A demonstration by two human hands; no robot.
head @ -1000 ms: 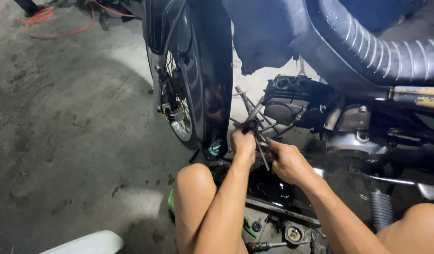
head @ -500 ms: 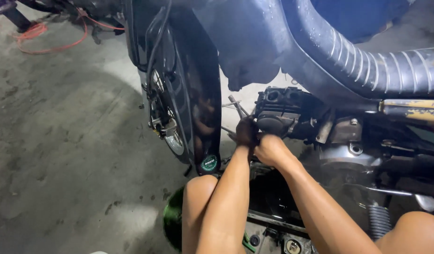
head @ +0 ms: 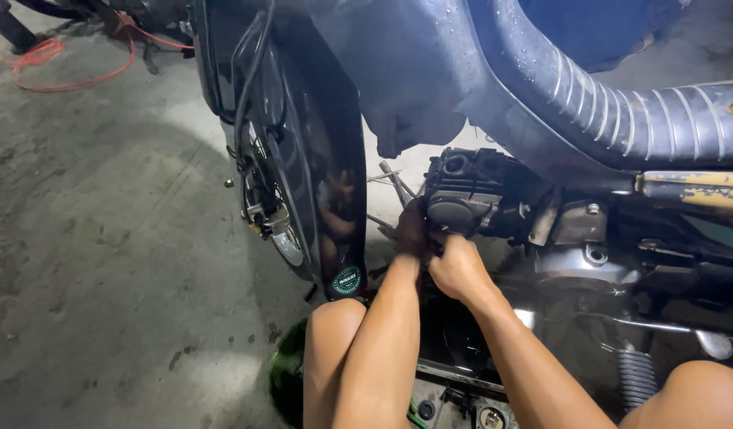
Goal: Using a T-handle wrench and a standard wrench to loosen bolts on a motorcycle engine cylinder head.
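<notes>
A dark motorcycle engine head [head: 470, 191] sits under the blue ribbed frame cover [head: 621, 111]. My left hand [head: 414, 230] is pressed against the engine's front lower corner, closed on a metal cross wrench [head: 392, 184] whose thin arms stick out to the left behind it. My right hand [head: 458, 266] is a closed fist right beside the left hand, just below the engine head, its fingers curled on the same tool. The wrench's tip and the fastener are hidden by my hands.
The front wheel [head: 271, 218] and black fender [head: 335, 175] with a round green sticker [head: 347, 280] stand close on the left. A green object [head: 287, 373] lies under my knee. An orange cable [head: 57, 67] lies on the concrete floor [head: 104, 262]. A coil spring [head: 636, 373] is at lower right.
The view has closed in on the engine. My hands moved with the cross wrench from open space in front of the engine up against the engine head.
</notes>
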